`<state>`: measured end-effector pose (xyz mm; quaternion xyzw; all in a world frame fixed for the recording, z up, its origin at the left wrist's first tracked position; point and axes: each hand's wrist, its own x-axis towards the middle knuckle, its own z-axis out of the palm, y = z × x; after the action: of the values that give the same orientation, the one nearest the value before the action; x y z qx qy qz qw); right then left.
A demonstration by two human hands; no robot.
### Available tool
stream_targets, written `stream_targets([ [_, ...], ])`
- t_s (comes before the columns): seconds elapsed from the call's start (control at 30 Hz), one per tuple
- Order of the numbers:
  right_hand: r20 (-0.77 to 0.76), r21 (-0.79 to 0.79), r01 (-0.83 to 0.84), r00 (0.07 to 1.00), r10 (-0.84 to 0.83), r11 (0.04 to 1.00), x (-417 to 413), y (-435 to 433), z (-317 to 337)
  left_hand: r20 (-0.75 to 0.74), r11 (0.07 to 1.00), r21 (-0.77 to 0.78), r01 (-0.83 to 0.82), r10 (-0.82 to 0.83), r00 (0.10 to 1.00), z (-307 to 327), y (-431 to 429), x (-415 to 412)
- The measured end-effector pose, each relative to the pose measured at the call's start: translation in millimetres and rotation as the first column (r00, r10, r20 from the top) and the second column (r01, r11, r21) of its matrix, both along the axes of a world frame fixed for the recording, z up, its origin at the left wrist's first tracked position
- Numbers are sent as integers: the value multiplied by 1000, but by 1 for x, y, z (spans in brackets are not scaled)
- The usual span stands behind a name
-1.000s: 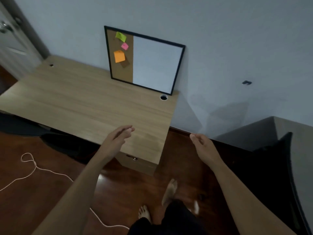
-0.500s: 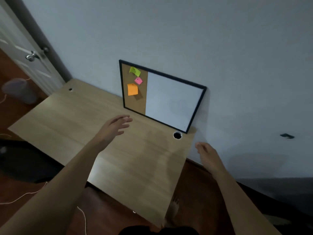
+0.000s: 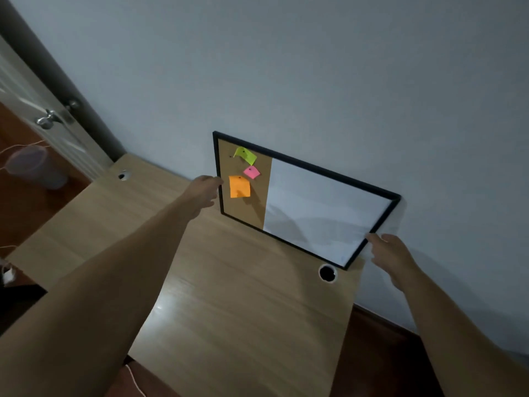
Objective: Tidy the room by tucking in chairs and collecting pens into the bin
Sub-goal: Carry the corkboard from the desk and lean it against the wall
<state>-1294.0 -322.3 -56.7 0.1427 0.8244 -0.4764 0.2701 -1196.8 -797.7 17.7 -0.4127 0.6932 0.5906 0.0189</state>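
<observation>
Both hands reach toward the board (image 3: 315, 207), which stands on the back of the tabletop (image 3: 243, 316) and leans against the wall (image 3: 315, 67). The left hand (image 3: 201, 193) is at the board's left edge, its fingers hidden behind the hand and the frame, so I cannot tell whether they are apart or gripping. The right hand (image 3: 393, 255) is at the board's lower right edge, index finger stretched to the frame, the other fingers loosely curled and holding nothing that shows.

The board has a cork strip on the left with a green note (image 3: 245, 155), a pink note (image 3: 252, 172) and an orange note (image 3: 239, 187) pinned to it; the rest is white. A round cable hole (image 3: 327, 273) sits in the tabletop just in front of the board's right corner, another (image 3: 122, 176) near the far left corner.

The bin (image 3: 34, 166) stands on the floor at far left, beside the door (image 3: 37, 110). No pens or chairs can be made out
</observation>
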Motion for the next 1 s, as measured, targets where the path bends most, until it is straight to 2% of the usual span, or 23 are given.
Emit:
stream_targets([
  [0.13, -20, 54, 70, 997, -69, 996, -19, -14, 5, 34, 996, -61, -65, 67, 997, -14, -32, -49],
  [0.27, -92, 91, 5, 996, 3, 996, -27, -30, 21, 93, 993, -70, -94, 100, 991, -24, -43, -80],
  [0.4, -144, 168, -23, 988, 48, 986, -29, -36, 24, 58, 993, -95, -65, 71, 996, -39, -52, -100],
  [0.5, -151, 263, -31, 986, 72, 964, -31, -36, 18, -23, 991, -133, 15, -18, 1000, -54, -58, -102],
  [0.6, -193, 326, -39, 975, 107, 945, -23, -37, 20, -114, 976, -220, -13, -13, 993, -64, -49, -81],
  [0.67, -245, 359, -28, 962, 123, 933, -14, -35, 21, -171, 942, -333, -46, -13, 985, -74, -46, -60],
  [0.73, -299, 353, -9, 946, 122, 935, -1, -29, 20, -221, 913, -407, -31, -66, 973, -85, -49, -33],
  [0.8, -337, 343, 25, 936, 99, 939, 14, -19, 17, -299, 920, -392, -12, -115, 947, -91, -48, -9],
  [1.0, -444, 315, 176, 896, -19, 933, 71, 17, 28, -361, 893, -450, 16, -198, 911, -74, -6, 52],
])
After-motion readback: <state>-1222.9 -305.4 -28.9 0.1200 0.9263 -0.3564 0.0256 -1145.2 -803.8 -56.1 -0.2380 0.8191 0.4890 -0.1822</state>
